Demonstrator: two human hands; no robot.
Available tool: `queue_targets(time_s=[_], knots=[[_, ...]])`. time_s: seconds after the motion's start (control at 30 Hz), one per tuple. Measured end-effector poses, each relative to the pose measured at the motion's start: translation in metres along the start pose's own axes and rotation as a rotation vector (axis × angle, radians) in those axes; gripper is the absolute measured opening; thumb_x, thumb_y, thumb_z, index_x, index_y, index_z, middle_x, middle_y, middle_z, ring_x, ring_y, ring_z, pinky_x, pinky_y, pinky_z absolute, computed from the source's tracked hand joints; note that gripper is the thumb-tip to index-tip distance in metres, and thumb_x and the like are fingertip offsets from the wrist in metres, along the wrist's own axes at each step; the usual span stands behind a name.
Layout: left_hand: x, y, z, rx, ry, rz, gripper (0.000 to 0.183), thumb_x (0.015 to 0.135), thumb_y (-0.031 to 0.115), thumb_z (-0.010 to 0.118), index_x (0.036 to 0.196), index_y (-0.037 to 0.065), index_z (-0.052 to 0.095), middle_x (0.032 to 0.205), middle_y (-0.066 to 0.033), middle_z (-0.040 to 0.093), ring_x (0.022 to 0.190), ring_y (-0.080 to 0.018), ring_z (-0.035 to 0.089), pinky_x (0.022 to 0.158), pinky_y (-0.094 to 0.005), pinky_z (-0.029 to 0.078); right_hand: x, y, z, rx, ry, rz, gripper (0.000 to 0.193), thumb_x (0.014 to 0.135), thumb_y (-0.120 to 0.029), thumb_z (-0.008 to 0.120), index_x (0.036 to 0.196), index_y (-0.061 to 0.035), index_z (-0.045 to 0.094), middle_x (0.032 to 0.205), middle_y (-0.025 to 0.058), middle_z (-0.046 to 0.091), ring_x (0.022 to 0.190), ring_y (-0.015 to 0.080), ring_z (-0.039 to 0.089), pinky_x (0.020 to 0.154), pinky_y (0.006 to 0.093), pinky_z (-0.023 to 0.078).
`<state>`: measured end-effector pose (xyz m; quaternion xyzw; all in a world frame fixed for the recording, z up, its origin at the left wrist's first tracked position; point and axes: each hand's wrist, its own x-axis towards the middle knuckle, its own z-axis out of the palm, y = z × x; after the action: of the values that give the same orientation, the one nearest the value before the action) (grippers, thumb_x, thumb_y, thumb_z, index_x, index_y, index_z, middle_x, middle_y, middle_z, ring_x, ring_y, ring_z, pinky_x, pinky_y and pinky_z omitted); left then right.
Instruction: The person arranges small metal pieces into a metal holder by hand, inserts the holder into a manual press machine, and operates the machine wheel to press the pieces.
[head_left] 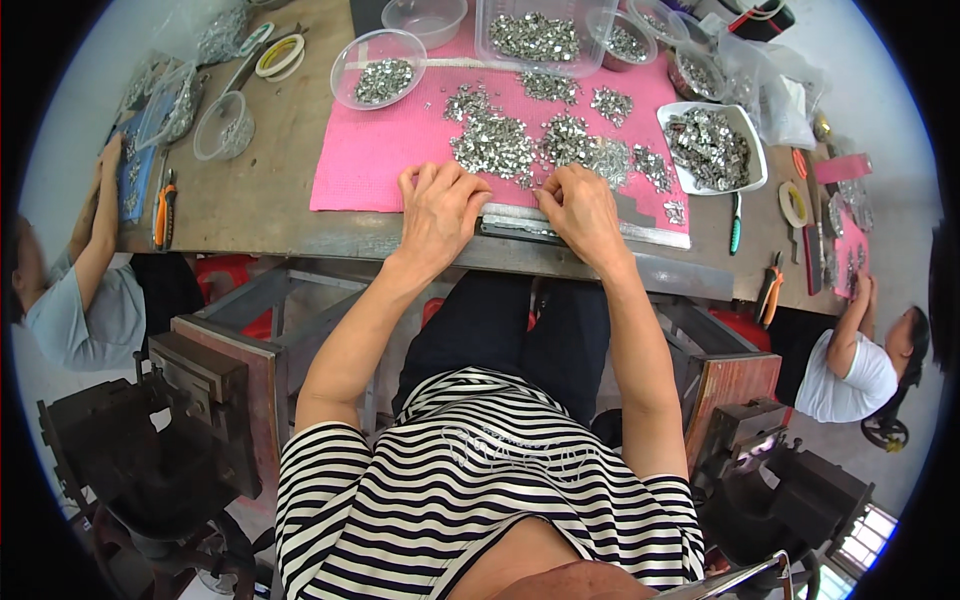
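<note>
At the front edge of a pink mat (360,150), my left hand (437,212) is closed, thumb and fingertips together at the left end of a metal strip (520,218). My right hand (583,212) is closed the same way near the strip's right part. What either pinch holds is too small or hidden to make out. A dark slot or bar (518,233) lies along the table edge between them. Just beyond my fingers lies a pile of small shiny metal pieces (493,146), with a smaller heap (566,140) beside it.
Clear tubs (338,75) of metal pieces stand behind, and a white tray (757,165) of pieces sits at right. Pliers (165,208) lie at left, and more pliers (770,290) at the right edge. Co-workers (85,310) sit at both sides. Dark machines (170,430) flank my seat.
</note>
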<state>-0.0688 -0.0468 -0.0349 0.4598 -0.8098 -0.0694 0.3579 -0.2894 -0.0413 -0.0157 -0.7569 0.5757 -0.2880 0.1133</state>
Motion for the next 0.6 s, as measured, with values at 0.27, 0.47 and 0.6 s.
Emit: queue_targets(time_s=[0.27,0.47,0.6], knots=[[-0.001,0.001,-0.002,-0.009,-0.046,0.024,0.006,0.088,0.011,0.072,0.093,0.009,0.069,0.088,-0.0025,0.061,0.092,-0.0238,0.057,0.093,-0.0426,0.036,-0.010,-0.002,-0.013,0.035,0.009,-0.016,0.011,0.085,-0.008,0.072,0.084,0.0017,0.066,0.080,0.0148,0.066,0.073,0.0314,0.066,0.069,0.0401,0.052],[-0.005,0.030,-0.001,-0.483,-0.079,-0.107,0.004,0.094,0.002,0.063,0.098,0.001,0.063,0.090,-0.0114,0.062,0.080,-0.0288,0.058,0.070,-0.0367,0.047,-0.049,-0.006,-0.021,0.319,0.033,-0.031,0.008,0.086,-0.002,0.070,0.090,-0.0002,0.064,0.088,0.0130,0.065,0.083,0.0329,0.062,0.078,0.0418,0.048],[-0.008,0.041,0.011,-0.485,-0.022,-0.069,0.006,0.093,0.002,0.064,0.099,0.001,0.062,0.091,-0.0108,0.063,0.083,-0.0286,0.059,0.076,-0.0365,0.047,-0.056,-0.006,-0.015,0.258,0.103,-0.110,0.013,0.084,0.002,0.071,0.093,-0.0010,0.063,0.092,0.0121,0.063,0.085,0.0321,0.061,0.078,0.0417,0.047]])
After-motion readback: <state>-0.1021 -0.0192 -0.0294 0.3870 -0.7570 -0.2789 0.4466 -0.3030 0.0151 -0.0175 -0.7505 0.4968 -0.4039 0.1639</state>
